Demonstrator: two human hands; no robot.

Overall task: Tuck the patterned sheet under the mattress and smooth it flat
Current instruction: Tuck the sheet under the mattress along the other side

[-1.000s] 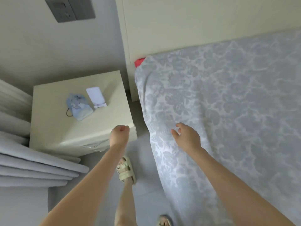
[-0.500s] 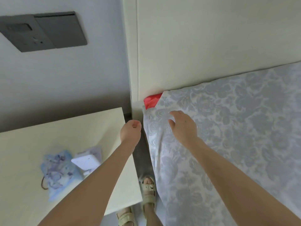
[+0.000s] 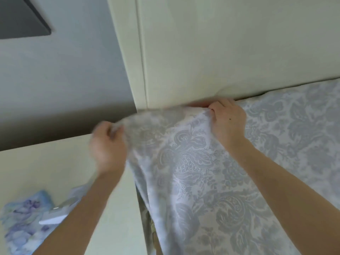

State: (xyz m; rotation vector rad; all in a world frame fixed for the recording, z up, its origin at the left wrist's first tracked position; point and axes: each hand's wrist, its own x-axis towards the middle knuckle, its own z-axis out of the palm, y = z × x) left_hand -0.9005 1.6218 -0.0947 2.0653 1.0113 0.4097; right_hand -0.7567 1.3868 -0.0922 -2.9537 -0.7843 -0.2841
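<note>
The patterned sheet [image 3: 193,162], grey floral on white, covers the bed at the right and hangs over its left side. Both hands grip its top-left corner by the headboard. My left hand [image 3: 107,144], blurred, is shut on the sheet's edge and holds it out to the left above the nightstand. My right hand [image 3: 228,120] is shut on the sheet's top edge against the headboard. A sliver of red [image 3: 198,103] shows behind the lifted corner. The mattress itself is hidden under the sheet.
A cream headboard [image 3: 220,52] stands behind the bed. A cream nightstand [image 3: 46,172] sits at the left with a floral pouch [image 3: 24,221] and a white device [image 3: 55,216]. A narrow gap [image 3: 145,218] separates nightstand and bed. A dark wall panel [image 3: 22,17] sits at upper left.
I have leaned in toward the headboard corner. Both hands, which held nothing before, have closed on the sheet's corner, and the left hand has pulled it up and out to the left.
</note>
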